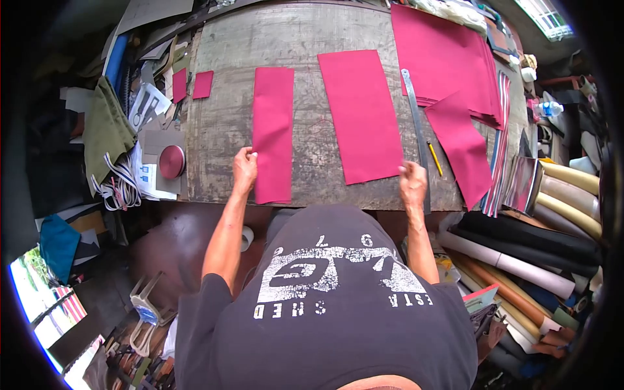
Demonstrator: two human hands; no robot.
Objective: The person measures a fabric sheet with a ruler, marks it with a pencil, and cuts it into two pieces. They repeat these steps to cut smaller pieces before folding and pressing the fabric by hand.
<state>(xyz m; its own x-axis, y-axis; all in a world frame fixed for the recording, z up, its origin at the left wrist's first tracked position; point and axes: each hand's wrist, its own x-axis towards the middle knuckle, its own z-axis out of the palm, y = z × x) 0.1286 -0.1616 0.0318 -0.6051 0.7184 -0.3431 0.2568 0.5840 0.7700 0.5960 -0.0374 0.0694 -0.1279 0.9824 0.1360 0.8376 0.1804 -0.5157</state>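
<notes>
One ribbon roll (171, 162) and two small red pieces (203, 84) lie left of your narrow panel (273, 133). Your left hand (246, 170) touches its edge, apart from your right hand (413, 184), curled by the wide panel's (361, 117) corner; you can't tell if either grips. One ruler (416, 117) and one yellow pencil (434, 158) crowd your right, before the stacked red sheets (448, 62).

Head view: left hand (245, 170) at the edge of the narrow red panel (273, 136); right hand (413, 185) at the wide red panel's (361, 117) lower corner. I see a metal ruler (415, 117) and yellow pencil (434, 158) lying to the right.
</notes>
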